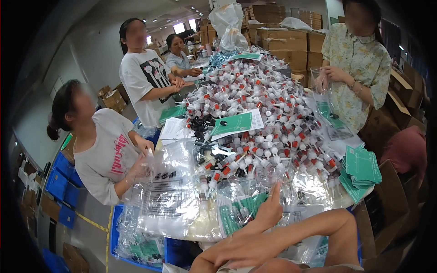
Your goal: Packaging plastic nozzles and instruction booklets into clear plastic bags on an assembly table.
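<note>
My forearms cross at the lower edge. My left hand (pixel 267 213) reaches over the front of the table with its index finger stretched out toward the pile of small bottles (pixel 255 154); nothing shows in its grasp. Its other fingers are partly hidden. My right hand (pixel 236 251) lies across my left forearm, fingers extended, slightly blurred and holding nothing. Beneath my left hand is a clear plastic bag (pixel 236 211) with a green card and small bottles inside. The bottles have white nozzle tips, some with red or black parts.
Left, a person (pixel 102 150) handles clear bags (pixel 166 182); two others stand or sit beyond. At the right, another person (pixel 357 68) holds a bag. Green cards (pixel 362 168) are stacked at the right edge. A blue bin (pixel 116 232) of filled bags sits below; cardboard boxes (pixel 284 45) rise behind.
</note>
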The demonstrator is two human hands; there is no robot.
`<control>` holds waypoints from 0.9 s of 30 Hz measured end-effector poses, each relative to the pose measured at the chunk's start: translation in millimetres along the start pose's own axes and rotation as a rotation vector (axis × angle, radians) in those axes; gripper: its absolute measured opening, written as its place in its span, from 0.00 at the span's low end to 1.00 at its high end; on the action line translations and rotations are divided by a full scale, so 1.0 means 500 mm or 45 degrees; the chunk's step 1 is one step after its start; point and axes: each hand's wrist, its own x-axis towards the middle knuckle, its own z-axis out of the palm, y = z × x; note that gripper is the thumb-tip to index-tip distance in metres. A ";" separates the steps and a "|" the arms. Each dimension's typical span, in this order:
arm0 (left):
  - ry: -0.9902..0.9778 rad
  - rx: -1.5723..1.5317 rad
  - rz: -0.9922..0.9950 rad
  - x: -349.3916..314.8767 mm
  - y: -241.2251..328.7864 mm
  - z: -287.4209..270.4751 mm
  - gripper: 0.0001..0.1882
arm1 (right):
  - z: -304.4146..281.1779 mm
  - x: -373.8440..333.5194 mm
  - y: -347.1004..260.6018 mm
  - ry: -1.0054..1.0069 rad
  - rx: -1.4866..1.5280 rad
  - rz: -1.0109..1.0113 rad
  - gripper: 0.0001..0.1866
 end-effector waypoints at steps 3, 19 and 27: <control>0.091 -0.004 0.104 0.000 -0.025 -0.003 0.41 | -0.004 0.033 0.027 -0.036 0.191 -0.212 0.16; 0.042 -0.067 0.117 0.002 -0.010 -0.014 0.41 | 0.020 0.124 0.043 0.033 0.143 -0.319 0.14; 0.104 -0.059 0.195 0.001 -0.008 -0.016 0.40 | 0.034 0.147 0.051 0.066 0.149 -0.388 0.13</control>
